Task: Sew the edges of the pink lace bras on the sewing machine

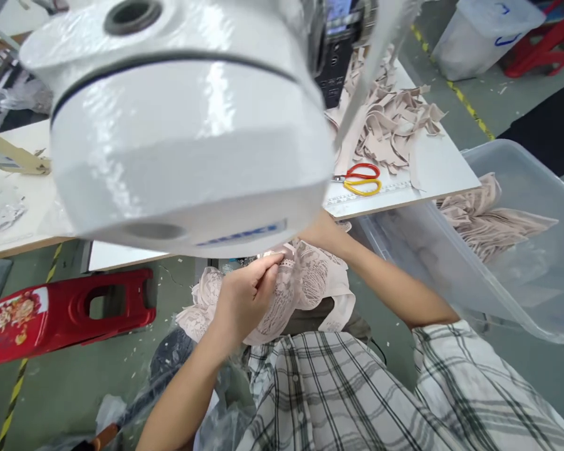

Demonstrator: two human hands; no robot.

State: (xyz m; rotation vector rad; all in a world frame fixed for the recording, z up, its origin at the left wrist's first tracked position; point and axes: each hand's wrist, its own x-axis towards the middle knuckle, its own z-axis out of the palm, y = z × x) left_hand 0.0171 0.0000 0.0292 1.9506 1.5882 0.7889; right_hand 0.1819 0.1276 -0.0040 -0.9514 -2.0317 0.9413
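A person in a plaid shirt (pixel 319 382) at a white sewing machine (pixel 192 144), viewed from above. The pale pink lace bra (pixel 282 307) lies over the lap, in front of the worktop (pixel 444 166) and partly beneath the machine head; its moulded cups face upward, and a plain band hangs at the right. The left hand (pixel 244 294) is closed, thumb and forefinger pinching the upper edge of the garment near its centre. The right hand (pixel 324 232) reaches in from the opposite side, close to the lace; the machine head covers its fingers, so whether they grip cannot be told.

On the worktop, right of the machine, lie scissors (pixel 357 182) with one red and one yellow handle, pointing toward the machine. Beside them runs a ruler scale (pixel 390 188) near the front edge; behind is a loose heap of pale pink fabric strips (pixel 385 128). A dark control box (pixel 333 66) is mounted at the machine's right end.

Right of the worktop, a translucent plastic bin (pixel 512 307) contains bundled fabric pieces (pixel 493 219) of similar colour. At left, on the green floor (pixel 169 282), is a red plastic stool (pixel 66 313) with a floral print. At upper right stands a lidded container (pixel 479 47).
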